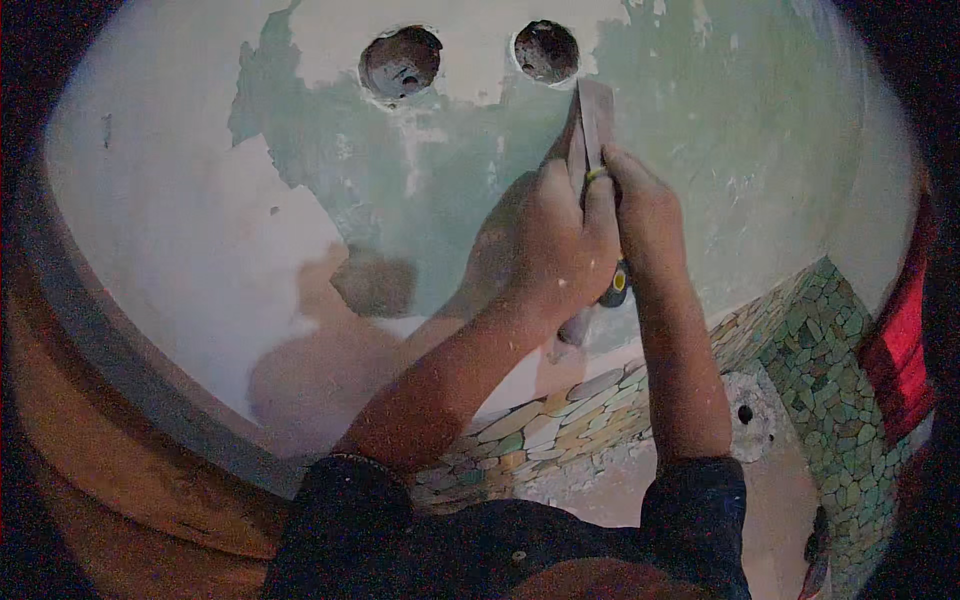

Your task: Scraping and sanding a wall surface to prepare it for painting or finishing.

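My two hands are close together in front of a partly plastered wall [450, 170] with green and white patches. My left hand [570, 235] is closed around the handle of a putty knife [597, 115], whose flat metal blade points up the wall. The black handle end with a yellow spot shows below the fingers. My right hand [650, 215] is closed beside it, thumb up against the base of the blade; its other fingers are mostly hidden. A second thin edge lies along the blade, and I cannot tell whether it is another knife. The blade tip is just below the right round hole [547, 52].
Another round hole [400, 62] is cut in the wall to the left. Below runs a band of stone mosaic [540, 425], which turns a corner at the right [830, 370]. A rough grey patch with a dark hole [750, 425] sits lower right. Something red [900, 350] is at the right rim.
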The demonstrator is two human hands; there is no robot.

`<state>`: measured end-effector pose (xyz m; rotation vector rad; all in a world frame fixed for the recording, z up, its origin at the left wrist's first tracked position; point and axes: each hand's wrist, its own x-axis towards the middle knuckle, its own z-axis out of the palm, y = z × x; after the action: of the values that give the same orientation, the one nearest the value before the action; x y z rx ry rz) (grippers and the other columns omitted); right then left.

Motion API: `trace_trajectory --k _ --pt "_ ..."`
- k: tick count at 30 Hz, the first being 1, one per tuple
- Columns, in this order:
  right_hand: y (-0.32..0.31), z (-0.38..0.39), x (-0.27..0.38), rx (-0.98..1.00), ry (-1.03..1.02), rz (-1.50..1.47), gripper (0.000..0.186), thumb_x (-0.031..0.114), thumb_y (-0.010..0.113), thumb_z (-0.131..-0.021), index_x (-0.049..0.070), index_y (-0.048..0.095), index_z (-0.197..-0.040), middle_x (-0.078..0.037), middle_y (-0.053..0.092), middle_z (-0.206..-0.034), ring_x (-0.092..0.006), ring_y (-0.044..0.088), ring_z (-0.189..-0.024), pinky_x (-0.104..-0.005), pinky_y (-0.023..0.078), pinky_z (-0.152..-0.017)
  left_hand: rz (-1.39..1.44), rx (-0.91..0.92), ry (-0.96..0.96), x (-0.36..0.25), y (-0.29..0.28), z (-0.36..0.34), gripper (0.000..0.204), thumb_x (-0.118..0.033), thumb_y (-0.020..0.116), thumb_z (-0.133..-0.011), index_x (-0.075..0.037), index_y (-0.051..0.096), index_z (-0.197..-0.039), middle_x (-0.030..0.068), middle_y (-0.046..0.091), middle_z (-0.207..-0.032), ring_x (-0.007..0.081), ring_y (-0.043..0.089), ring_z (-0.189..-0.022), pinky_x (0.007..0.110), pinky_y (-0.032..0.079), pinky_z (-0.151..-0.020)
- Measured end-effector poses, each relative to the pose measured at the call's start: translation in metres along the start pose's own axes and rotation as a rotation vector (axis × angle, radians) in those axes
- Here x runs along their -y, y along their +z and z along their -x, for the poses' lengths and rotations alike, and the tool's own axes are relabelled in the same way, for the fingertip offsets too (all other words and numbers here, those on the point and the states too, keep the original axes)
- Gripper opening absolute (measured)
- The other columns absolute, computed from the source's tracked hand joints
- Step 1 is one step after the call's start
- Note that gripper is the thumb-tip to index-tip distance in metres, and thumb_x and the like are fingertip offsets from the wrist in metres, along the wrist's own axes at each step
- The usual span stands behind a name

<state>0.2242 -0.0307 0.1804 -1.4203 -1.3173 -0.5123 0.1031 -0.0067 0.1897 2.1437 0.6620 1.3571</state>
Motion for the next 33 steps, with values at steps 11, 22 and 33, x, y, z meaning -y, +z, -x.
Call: trace_trajectory --k 11,22,33 --pt "-0.018 -0.019 -0.006 0.132 0.274 -0.319 0.048 0.04 0.054 -0.097 -0.004 0.065 -0.114 -0.021 0.07 -0.103 -0.0274 0.067 -0.093 -0.035 0.049 -0.086 0.285 -0.064 0.068 0.007 0.04 0.01 0.029 -0.021 0.049 -0.097 0.006 0.044 -0.105 0.0312 0.058 -0.088 0.0496 0.06 -0.088 0.052 0.045 -0.077" --pt "-0.038 -0.057 -0.015 0.247 -0.21 0.015 0.035 0.017 0.059 -0.087 0.002 0.06 -0.119 -0.023 0.066 -0.108 -0.0409 0.065 -0.097 -0.0442 0.052 -0.082 0.598 -0.32 0.218 0.004 0.075 -0.013 0.031 -0.023 0.045 -0.1 0.007 0.042 -0.11 0.0275 0.058 -0.088 0.0453 0.062 -0.085 0.049 0.046 -0.076" --pt "-0.048 -0.051 -0.016 0.281 -0.253 0.097 0.035 0.02 0.054 -0.093 0.0 0.062 -0.119 -0.022 0.067 -0.111 -0.0324 0.066 -0.099 -0.0382 0.051 -0.087 0.852 -0.236 0.219 0.008 0.095 0.004 0.041 -0.015 0.04 -0.101 0.01 0.032 -0.133 0.0307 0.054 -0.115 0.0398 0.057 -0.11 0.045 0.042 -0.095"
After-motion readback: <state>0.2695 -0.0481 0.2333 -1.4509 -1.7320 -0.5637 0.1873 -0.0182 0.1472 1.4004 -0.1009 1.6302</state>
